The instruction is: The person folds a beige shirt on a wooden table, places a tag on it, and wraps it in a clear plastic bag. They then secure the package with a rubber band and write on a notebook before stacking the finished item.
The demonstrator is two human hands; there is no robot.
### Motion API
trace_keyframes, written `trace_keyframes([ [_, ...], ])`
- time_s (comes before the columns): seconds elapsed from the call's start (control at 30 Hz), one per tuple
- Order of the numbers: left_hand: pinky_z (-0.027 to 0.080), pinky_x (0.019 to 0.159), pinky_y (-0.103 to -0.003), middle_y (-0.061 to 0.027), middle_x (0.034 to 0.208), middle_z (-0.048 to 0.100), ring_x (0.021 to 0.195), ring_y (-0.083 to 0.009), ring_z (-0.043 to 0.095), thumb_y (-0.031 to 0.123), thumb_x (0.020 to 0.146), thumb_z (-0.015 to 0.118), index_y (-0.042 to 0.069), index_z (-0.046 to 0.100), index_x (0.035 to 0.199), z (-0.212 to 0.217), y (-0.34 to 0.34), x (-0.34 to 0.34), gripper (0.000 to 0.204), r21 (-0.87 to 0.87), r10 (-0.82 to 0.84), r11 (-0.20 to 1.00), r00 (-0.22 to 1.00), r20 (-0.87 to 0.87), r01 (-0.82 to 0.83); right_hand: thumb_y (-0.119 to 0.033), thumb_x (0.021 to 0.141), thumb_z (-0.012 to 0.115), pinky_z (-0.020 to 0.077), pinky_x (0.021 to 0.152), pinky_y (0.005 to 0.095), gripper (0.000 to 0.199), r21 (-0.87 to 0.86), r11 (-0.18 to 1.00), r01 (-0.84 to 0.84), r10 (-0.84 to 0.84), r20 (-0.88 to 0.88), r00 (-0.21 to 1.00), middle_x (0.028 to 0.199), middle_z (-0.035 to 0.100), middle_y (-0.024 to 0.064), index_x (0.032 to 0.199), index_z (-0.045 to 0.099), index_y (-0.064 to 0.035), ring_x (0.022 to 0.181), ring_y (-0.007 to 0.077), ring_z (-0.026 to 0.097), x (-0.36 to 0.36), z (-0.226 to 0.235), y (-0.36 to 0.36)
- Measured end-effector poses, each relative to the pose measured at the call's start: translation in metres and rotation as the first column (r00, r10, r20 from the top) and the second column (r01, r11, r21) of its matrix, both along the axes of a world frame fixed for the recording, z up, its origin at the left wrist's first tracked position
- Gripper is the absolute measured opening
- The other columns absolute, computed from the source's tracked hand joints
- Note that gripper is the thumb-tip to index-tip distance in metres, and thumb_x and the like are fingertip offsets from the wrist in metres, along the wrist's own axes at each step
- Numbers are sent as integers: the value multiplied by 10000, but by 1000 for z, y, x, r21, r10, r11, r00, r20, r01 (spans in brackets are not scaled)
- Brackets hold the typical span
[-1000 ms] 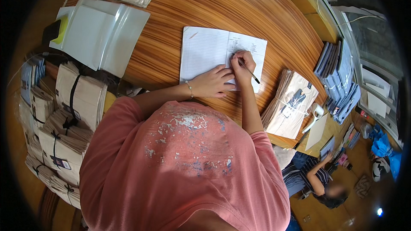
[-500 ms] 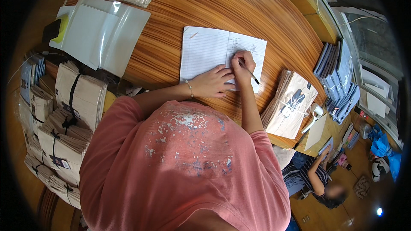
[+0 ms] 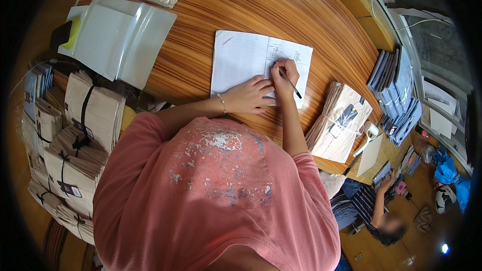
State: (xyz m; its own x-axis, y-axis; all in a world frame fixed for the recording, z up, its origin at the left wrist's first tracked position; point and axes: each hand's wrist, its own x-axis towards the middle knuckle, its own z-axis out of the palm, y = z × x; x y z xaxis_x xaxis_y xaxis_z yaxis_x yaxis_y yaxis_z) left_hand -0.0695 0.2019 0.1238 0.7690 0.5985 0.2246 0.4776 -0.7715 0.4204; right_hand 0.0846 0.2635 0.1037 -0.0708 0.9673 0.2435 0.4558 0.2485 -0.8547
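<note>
An open notebook [image 3: 240,65] with ruled pages lies on the wood-grain table [image 3: 241,5]. Its left page looks mostly blank, while the right page bears lines of handwriting near the top. My right hand [image 3: 285,78] rests on that right page, fingers closed round a dark pen [image 3: 291,85] whose rear end slants toward me. Across the lower part of the notebook, near its fold, my left hand [image 3: 249,96] lies flat with fingers stretched out, close to the right hand. A thin bracelet circles the left wrist.
Tied beige fabric bundles [image 3: 339,120] lie right of the notebook, beside a white handheld tool [image 3: 368,135]. Folded blue-grey garments [image 3: 394,95] sit beyond. Clear plastic sheets [image 3: 120,35] cover the table's left; beige stacks [image 3: 80,160] rise at my left. Another person [image 3: 376,203] sits lower right.
My right hand and the pen have shifted very slightly on the right page. My left hand stays put. The other person's arm and the object in their hand have moved a little.
</note>
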Motion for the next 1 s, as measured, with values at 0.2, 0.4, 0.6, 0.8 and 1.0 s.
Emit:
trace_keyframes([
  [0.2,263,1021,-417,-96,1169,483,1185,-256,392,391,751,625,180,572,1106,0,-1,0,417,-1,-1,1000,1000,23,2,40,680,601,437,584,293,99,14,1000,3,-2,-20,1000,726,551,108,711,524,-13,645,226,527,2,-5,0],
  [0.4,261,1030,-420,-99,1182,481,1195,-260,388,384,756,625,175,576,1108,1,-2,1,412,4,-9,1000,1000,7,9,40,710,595,436,589,270,89,-26,1000,6,-9,-82,997,724,552,86,719,526,-15,649,177,525,5,-7,-3],
  [0.6,268,1050,-425,-145,1271,440,1233,-300,373,215,775,652,117,572,1121,14,2,-11,369,-333,264,934,874,407,-127,51,782,518,349,531,197,93,-329,936,-126,-80,-548,833,700,522,-1,771,526,-42,601,41,429,21,29,9],
  [0.8,303,1008,-408,-165,1323,375,1195,-285,397,84,795,642,23,385,1264,13,-18,-63,538,-451,867,491,366,339,-745,-196,737,665,449,623,333,291,-672,671,-313,344,-91,934,733,587,100,921,508,-34,675,204,575,23,39,-19],
  [1.0,388,817,-301,-50,1062,563,967,-143,501,369,870,549,26,438,1257,20,-4,-101,529,-994,975,4,220,-21,-112,-222,799,632,477,644,417,375,-566,817,-110,356,344,869,734,622,172,1063,441,-35,699,345,619,1,42,-48],
])
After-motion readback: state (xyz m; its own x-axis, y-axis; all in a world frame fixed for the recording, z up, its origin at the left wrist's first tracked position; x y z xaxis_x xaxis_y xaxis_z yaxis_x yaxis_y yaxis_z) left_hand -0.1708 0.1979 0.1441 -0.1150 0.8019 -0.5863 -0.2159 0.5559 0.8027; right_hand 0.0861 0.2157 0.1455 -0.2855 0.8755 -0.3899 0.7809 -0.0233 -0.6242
